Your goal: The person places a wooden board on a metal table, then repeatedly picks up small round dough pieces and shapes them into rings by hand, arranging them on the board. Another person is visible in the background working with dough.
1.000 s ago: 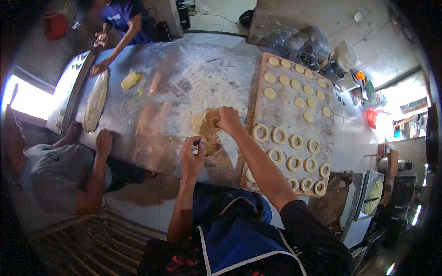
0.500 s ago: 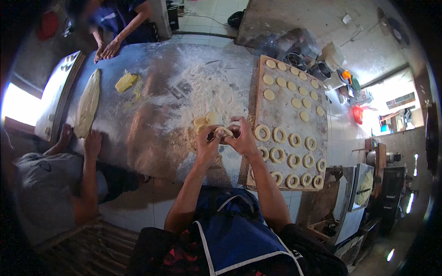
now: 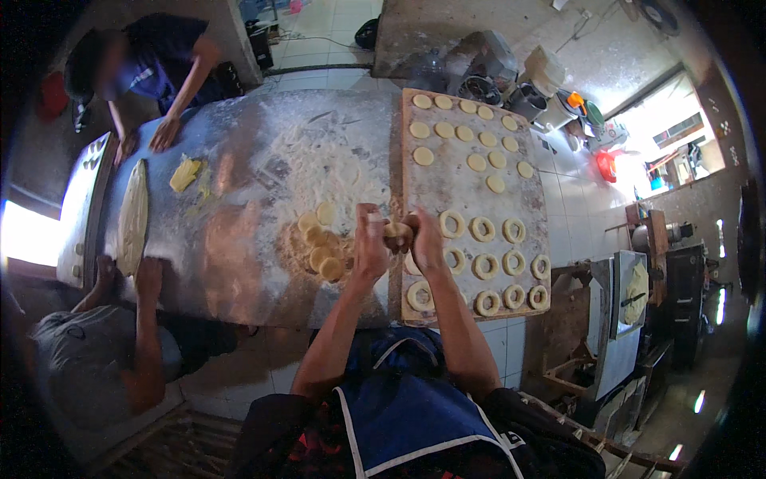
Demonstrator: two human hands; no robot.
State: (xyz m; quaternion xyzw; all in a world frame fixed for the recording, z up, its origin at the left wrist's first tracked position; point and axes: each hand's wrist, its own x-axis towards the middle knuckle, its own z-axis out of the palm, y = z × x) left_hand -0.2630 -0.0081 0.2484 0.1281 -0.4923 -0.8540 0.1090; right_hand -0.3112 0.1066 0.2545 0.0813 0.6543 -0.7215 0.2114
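Between my two hands is a piece of dough (image 3: pixel 395 230), apparently a ring, mostly covered by my fingers. My left hand (image 3: pixel 369 246) is closed on one side of it, and my right hand (image 3: pixel 425 241) curls round the other. Both are over the seam between the metal table (image 3: pixel 263 295) and the wooden board (image 3: pixel 471 195). Dough rings (image 3: pixel 482 229) lie in rows on the board's near half, with flat dough discs (image 3: pixel 476 162) on its far half. Left of my left hand, several more dough discs (image 3: pixel 317 236) sit in a loose, overlapping pile on flour.
Loose flour (image 3: pixel 327 160) covers the table's middle. Farther left are a yellow lump (image 3: pixel 185 174) and a long strip of dough (image 3: pixel 133 219). One co-worker's hands (image 3: pixel 149 279) are at that strip's near end; another person (image 3: pixel 171 72) leans on the far left corner. Buckets (image 3: pixel 527 102) stand beyond the board.
My hands have moved right with the dough, from beside the disc pile to the board's left edge. More of the pile shows now. The far co-worker leans further into view.
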